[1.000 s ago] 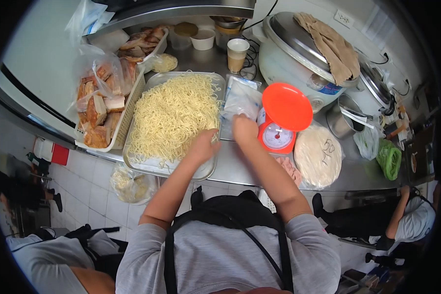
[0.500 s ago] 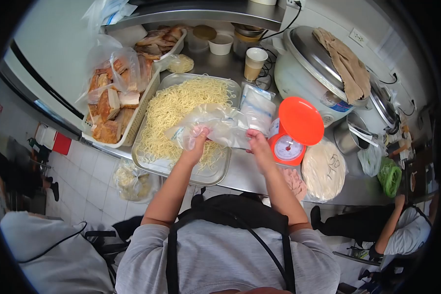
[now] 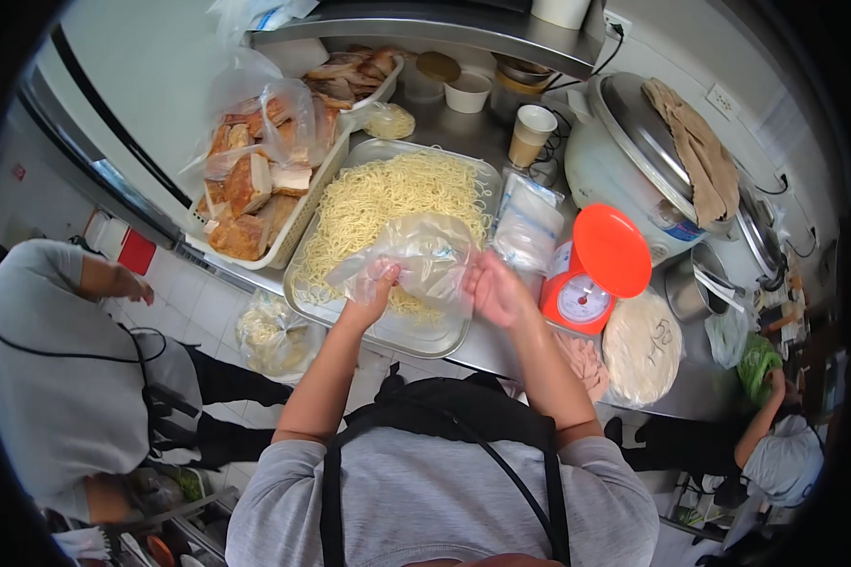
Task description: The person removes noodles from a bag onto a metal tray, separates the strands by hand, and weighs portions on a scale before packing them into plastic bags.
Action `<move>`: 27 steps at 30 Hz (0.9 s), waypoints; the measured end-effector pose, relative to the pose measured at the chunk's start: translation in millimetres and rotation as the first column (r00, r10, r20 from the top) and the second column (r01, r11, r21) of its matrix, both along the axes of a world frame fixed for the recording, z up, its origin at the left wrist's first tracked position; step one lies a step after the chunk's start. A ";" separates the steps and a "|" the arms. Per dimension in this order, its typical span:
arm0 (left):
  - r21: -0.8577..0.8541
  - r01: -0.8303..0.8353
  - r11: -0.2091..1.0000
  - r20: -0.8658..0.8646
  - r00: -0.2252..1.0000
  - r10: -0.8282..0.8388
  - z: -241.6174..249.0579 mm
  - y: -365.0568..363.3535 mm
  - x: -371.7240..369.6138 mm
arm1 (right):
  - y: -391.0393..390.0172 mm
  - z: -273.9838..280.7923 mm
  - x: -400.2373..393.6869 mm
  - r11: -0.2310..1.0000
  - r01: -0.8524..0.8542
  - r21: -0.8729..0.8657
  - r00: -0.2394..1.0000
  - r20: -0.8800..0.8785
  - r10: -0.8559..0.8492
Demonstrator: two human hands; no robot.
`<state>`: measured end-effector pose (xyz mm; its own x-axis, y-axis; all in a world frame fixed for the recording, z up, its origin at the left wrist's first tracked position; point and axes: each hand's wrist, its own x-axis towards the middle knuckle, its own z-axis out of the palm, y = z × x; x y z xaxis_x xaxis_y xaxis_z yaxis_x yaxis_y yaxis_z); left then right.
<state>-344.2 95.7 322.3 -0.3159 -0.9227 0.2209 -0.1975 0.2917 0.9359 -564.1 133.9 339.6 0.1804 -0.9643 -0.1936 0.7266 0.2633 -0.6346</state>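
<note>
Over a metal tray of pale yellow noodles, a clear plastic bag is spread between my hands. My left hand pinches the bag's left part, thumb on top. At the bag's right end is my right hand, its fingers raised and apart against the plastic. A stack of packed plastic bags lies right of the tray. Beside it stands an orange scale with a round orange pan.
Meat pieces fill a basket at the left. Right of the scale are a wrapped round pack, pink slices and a large cooker. A paper cup stands behind. One person is at left, another at right.
My right hand has opened from its pinch, and the bag looks more puffed out. The view has shifted left. The person at left shows more, with a hand extended; the right person's hand now touches green bagged items.
</note>
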 end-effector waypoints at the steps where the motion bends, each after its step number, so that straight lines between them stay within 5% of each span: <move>1: -0.017 -0.025 1.000 0.024 0.999 0.026 -1.6 -0.4 4.3 | 2.4 -1.1 4.7 0.996 -0.085 0.015 0.996 -0.027 0.086; 4: 0.189 0.020 0.982 -0.117 0.993 0.002 0.2 -0.7 24.3 | -4.0 -6.3 16.6 0.997 -0.057 0.044 0.987 -0.148 0.063; 7: 0.586 0.153 0.796 -0.419 0.898 0.136 11.9 -0.9 67.2 | -8.9 4.2 20.3 0.987 0.118 0.106 0.977 -0.188 -0.096; 10: 0.453 -0.043 0.890 -0.548 0.774 0.316 30.3 -10.7 99.8 | -21.7 1.2 19.0 0.968 0.241 -0.069 0.943 -0.219 -0.250; 13: 0.177 -0.425 0.888 -0.435 0.775 0.458 61.3 -14.3 89.1 | -32.4 2.5 27.7 0.968 0.225 -0.109 0.925 -0.289 -0.247; 18: 0.057 0.018 0.998 -0.492 0.870 0.012 85.2 -11.8 43.6 | -44.8 24.4 58.3 0.976 0.205 -0.078 0.960 -0.175 -0.216; 23: 0.093 0.136 0.986 -0.403 0.911 -0.088 82.2 -23.1 30.7 | -50.5 29.0 72.0 0.978 0.200 -0.057 0.944 -0.255 -0.208; 27: 0.128 0.189 0.974 -0.342 0.930 -0.136 77.4 -33.4 21.6 | -54.9 25.0 81.4 0.946 0.190 -0.262 0.879 -0.384 -0.283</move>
